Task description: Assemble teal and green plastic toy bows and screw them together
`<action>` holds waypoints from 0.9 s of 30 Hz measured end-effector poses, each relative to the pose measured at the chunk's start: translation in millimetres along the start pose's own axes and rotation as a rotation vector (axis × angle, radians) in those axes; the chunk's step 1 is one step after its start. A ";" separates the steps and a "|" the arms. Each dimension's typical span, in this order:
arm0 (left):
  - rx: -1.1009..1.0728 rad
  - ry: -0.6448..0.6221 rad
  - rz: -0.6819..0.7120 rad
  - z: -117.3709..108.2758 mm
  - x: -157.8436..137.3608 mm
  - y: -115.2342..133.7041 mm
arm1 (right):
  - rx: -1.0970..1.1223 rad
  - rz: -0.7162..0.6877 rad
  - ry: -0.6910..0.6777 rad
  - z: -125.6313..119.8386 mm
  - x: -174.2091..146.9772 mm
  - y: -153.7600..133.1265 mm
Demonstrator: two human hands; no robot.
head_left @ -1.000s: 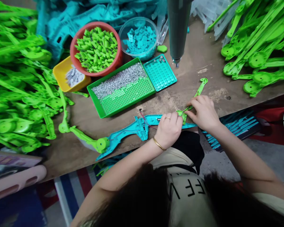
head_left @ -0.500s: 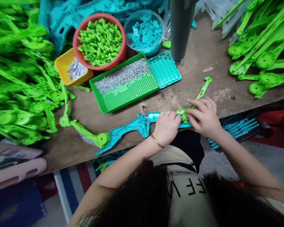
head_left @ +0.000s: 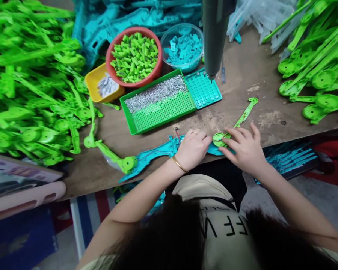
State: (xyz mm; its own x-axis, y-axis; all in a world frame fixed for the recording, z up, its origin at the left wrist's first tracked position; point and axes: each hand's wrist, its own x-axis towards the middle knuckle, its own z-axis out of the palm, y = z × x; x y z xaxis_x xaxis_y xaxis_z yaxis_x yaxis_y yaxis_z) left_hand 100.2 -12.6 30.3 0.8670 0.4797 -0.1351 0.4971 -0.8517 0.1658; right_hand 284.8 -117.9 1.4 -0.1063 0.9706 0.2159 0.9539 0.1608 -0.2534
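A long blue plastic shell (head_left: 153, 153) lies along the table's front edge, with a thin dark red wire running on it. At its left end is a jointed green arm (head_left: 112, 154); a second green plastic arm (head_left: 245, 112) with a round disc joins it on the right. My left hand (head_left: 193, 148), wearing a ring and a bracelet, is closed over the middle of the shell, fingertips beside the disc. Its grip is partly hidden. My right hand (head_left: 246, 150) holds the right arm near the disc between thumb and fingers, the outer fingers raised.
Behind the shell stand a green tray of screws (head_left: 163, 116), a blue perforated tray (head_left: 205, 93), a red bowl (head_left: 110, 62), a clear bowl (head_left: 165, 47) and a yellow box (head_left: 92, 88). A dark power driver (head_left: 214, 41) hangs overhead. Green parts (head_left: 30, 78) pile up on both sides.
The camera view has shifted, so the table's things appear farther right and slightly lower. My left hand has drawn back from the disc, and the right hand's fingers have spread more.
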 end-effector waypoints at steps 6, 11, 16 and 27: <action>-0.031 -0.058 -0.001 0.1 7.8 -3.9 | -0.013 -0.086 -0.007 5.4 4.5 -15.7; -0.032 -0.120 0.042 -13.4 1.1 -11.8 | -0.103 -0.136 -0.045 7.7 4.8 -24.1; 0.047 -0.118 0.060 -15.8 -5.6 -20.5 | -0.143 -0.122 -0.090 3.8 4.0 -32.2; -0.220 -0.245 0.067 -8.3 -7.9 -36.6 | 0.060 0.011 -0.050 20.0 18.2 -56.3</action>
State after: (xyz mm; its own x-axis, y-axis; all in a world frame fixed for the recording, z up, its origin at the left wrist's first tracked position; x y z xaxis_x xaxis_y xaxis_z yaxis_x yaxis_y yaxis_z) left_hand 75.5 16.5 33.4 0.8771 0.3363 -0.3428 0.4578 -0.8011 0.3855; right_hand 223.5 -105.6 0.7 -0.1109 0.9800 0.1653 0.9367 0.1586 -0.3120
